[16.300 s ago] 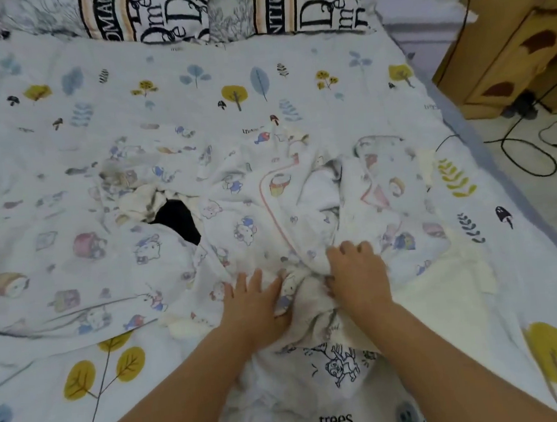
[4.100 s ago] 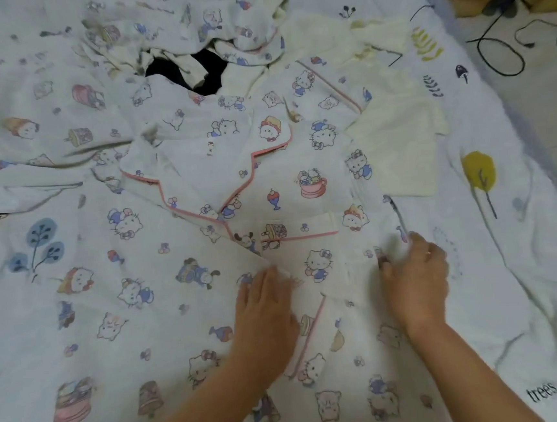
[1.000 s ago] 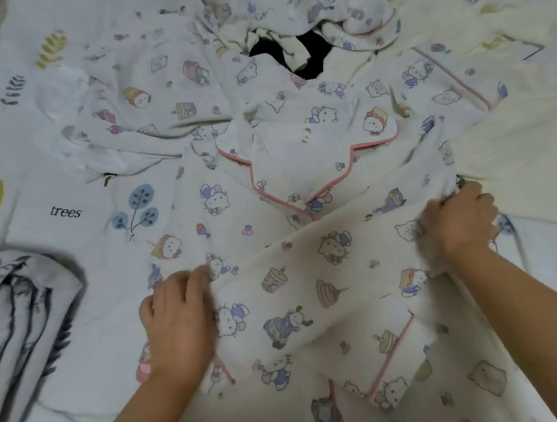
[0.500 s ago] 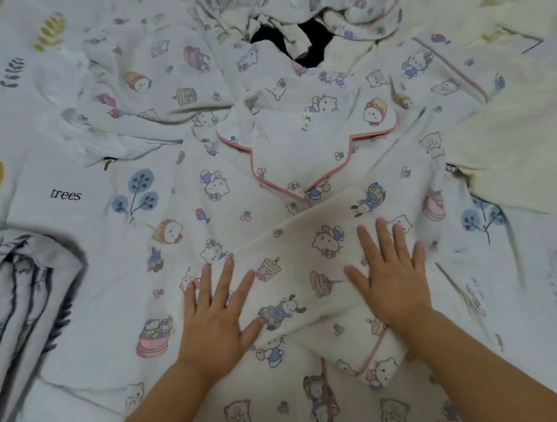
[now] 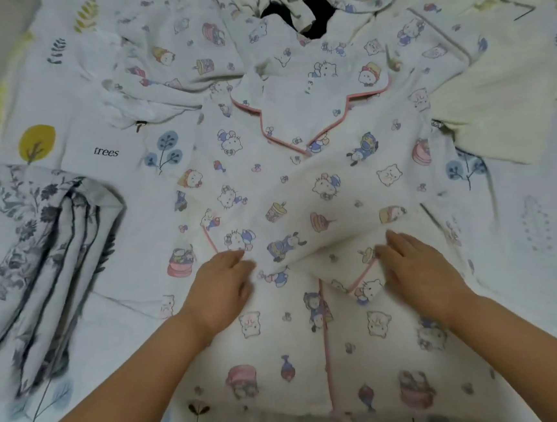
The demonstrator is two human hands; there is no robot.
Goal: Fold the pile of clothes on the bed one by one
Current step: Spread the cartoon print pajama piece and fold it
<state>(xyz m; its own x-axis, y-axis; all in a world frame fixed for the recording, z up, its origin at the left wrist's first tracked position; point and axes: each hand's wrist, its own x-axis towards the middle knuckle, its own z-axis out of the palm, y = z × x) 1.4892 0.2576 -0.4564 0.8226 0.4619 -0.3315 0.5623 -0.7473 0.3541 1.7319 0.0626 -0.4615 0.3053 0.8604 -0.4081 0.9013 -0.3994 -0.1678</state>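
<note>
**Bed and what lies on it**

The bed [image 5: 527, 256] wears a white sheet printed with leaves, small trees and the word "trees". A cartoon-print pajama top [image 5: 304, 208] lies spread flat at the middle. Beyond it sits a rumpled pile of clothes [image 5: 253, 21] with a black item showing. A cream garment [image 5: 495, 91] lies to the right, a folded grey floral blanket [image 5: 38, 248] to the left.

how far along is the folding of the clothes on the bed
Early on. Done: one sleeve of the cartoon-print pajama shirt lies folded across its front. In hand: the left hand and right hand rest on that shirt, which is otherwise spread flat. Left: the rest of its folds, plus the crumpled printed garments, a black item and a cream piece beyond. A grey floral folded fabric lies at the left.
</note>
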